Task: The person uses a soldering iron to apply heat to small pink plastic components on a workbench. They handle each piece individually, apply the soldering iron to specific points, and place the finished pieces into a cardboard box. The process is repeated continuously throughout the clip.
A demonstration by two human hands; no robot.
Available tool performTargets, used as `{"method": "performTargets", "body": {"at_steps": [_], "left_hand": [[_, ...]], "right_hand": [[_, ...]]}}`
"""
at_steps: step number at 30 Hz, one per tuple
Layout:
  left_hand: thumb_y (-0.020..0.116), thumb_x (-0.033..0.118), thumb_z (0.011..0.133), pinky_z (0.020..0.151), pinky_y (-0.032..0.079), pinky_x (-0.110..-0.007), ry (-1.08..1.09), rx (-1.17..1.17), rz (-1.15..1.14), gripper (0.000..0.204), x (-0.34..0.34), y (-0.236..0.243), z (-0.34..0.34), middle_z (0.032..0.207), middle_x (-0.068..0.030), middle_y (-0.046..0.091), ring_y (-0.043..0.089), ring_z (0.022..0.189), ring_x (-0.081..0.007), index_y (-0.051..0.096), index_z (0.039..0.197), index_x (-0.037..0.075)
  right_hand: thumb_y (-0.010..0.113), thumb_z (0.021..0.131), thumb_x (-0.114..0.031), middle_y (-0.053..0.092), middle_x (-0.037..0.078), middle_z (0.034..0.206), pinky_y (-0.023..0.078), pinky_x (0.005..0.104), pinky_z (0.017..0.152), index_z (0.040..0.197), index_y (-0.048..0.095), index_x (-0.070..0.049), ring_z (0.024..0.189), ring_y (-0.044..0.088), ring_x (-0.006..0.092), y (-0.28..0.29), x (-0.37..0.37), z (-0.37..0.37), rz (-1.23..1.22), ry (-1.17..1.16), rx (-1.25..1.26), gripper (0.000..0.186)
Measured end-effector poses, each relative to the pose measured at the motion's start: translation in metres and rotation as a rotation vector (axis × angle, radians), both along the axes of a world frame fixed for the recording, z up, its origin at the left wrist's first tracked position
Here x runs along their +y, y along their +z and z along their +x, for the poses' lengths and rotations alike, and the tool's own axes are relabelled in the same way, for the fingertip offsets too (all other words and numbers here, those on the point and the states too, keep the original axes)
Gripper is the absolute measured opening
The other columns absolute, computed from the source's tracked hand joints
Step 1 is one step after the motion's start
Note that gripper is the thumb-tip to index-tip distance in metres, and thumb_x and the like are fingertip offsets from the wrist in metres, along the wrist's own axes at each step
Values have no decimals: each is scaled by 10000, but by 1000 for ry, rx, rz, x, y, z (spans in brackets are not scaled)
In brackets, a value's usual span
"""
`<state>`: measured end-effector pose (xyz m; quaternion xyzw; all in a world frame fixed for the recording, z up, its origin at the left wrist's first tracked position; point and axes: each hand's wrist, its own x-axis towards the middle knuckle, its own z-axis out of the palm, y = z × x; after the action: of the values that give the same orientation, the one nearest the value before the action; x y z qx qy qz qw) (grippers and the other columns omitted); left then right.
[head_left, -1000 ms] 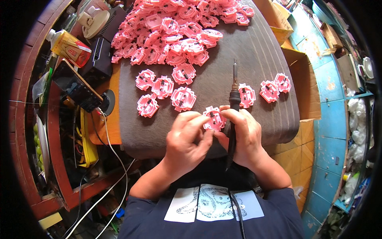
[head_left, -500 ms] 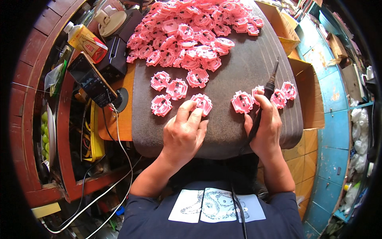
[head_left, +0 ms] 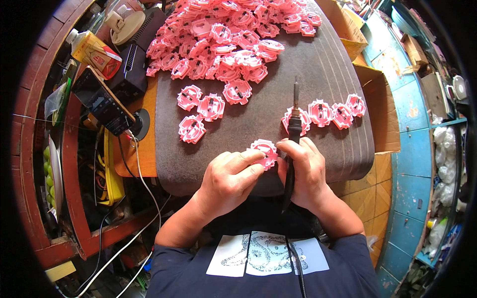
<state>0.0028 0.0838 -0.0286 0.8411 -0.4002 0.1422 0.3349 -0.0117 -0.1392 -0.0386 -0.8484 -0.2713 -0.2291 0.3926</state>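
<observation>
Left hand (head_left: pixel 227 176) pinches pink plastic housing (head_left: pixel 269 147) at table's near edge (head_left: pixel 179 184); right hand (head_left: pixel 310 166) clasps soldering iron (head_left: pixel 295 124) that, if tilted, could scorch it.

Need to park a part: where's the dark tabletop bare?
Bare: tabletop middle, between left pink cluster and right pink row; also beyond that row. Crowded: far end, under the pink heap; near edge, around left hand and right hand.
</observation>
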Motion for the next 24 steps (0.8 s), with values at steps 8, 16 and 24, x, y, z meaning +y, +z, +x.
{"method": "performTargets", "body": {"at_steps": [8,16,24], "left_hand": [[849,53,800,695,547,-368,161,22,-86,342,-16,-1,-8,1223,-92,704,668,757,-234,742,1125,71],[792,-35,807,684,544,-366,99,-5,-23,337,-12,-1,-3,1230,-121,696,665,777,-237,750,1126,66],[774,6,840,720,563,-397,162,199,-197,328,-19,-8,-8,1129,-128,665,653,748,-264,734,1164,35]], "right_hand": [[711,799,116,661,135,913,499,439,645,1217,585,-25,723,617,329,-5,5,3,17,-28,-20,459],[711,828,109,659,123,904,492,394,633,1199,601,-28,704,605,297,3,6,1,100,42,-3,411],[715,795,129,692,140,979,480,408,619,1289,602,-31,676,571,281,-7,17,-1,240,28,15,531]]}}
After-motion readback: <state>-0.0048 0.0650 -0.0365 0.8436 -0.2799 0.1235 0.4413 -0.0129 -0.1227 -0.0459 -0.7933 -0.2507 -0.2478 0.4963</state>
